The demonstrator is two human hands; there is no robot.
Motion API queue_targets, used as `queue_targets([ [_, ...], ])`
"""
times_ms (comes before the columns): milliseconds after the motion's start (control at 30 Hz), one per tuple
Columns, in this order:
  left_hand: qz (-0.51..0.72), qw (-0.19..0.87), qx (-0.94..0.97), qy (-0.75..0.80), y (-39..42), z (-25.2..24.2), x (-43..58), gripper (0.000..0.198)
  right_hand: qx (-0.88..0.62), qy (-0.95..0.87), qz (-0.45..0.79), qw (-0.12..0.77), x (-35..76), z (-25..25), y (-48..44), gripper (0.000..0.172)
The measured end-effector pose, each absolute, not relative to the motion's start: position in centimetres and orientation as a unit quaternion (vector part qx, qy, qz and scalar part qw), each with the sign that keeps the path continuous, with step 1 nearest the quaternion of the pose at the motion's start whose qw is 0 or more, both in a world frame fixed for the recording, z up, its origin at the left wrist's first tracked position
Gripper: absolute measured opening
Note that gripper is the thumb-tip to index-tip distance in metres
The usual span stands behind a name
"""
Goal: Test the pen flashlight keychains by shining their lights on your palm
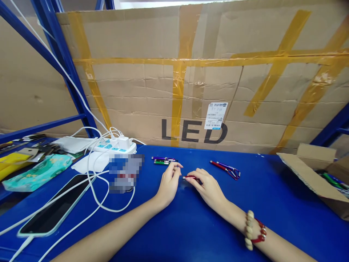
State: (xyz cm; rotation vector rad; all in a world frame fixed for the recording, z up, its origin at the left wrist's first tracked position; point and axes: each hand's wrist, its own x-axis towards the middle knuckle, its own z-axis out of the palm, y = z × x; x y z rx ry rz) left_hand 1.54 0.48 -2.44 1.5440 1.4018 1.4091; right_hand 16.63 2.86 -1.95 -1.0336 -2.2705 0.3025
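My right hand (207,186) pinches a small red pen-like torch (188,177) lying just above the blue table (245,203). My left hand (169,181) rests beside it with fingers curled, its fingertips close to the torch's silver end, and I cannot tell whether they touch it. Beyond my left hand lie a purple torch (163,158) and a green torch (161,162) side by side. To the right lie a red and a purple torch (226,169) with key clips. A bead bracelet sits on my right wrist.
A phone (56,207) lies at the left with white cables (95,196) running to a power strip (116,146). A blurred item (125,171) sits beside it. A taped cardboard sheet marked LED (191,80) stands behind. An open carton (319,178) with more torches is at the right.
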Motion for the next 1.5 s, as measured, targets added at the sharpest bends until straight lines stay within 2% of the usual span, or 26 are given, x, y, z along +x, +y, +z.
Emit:
queue_targets([
  [433,0.56,0.38,0.532,0.51,1.6,-3.4,1.1,0.019,-0.403,-0.85,0.147,0.305,16.5,-2.0,2.8,0.02],
  [1233,0.592,0.391,0.502,0.495,1.5,-3.1,1.2,0.016,-0.379,-0.861,0.163,0.297,16.4,-2.0,2.4,0.024],
  [1500,0.579,0.387,0.521,0.494,1.2,-2.9,1.2,0.015,-0.355,-0.823,0.258,0.36,16.2,-1.3,2.1,0.022],
])
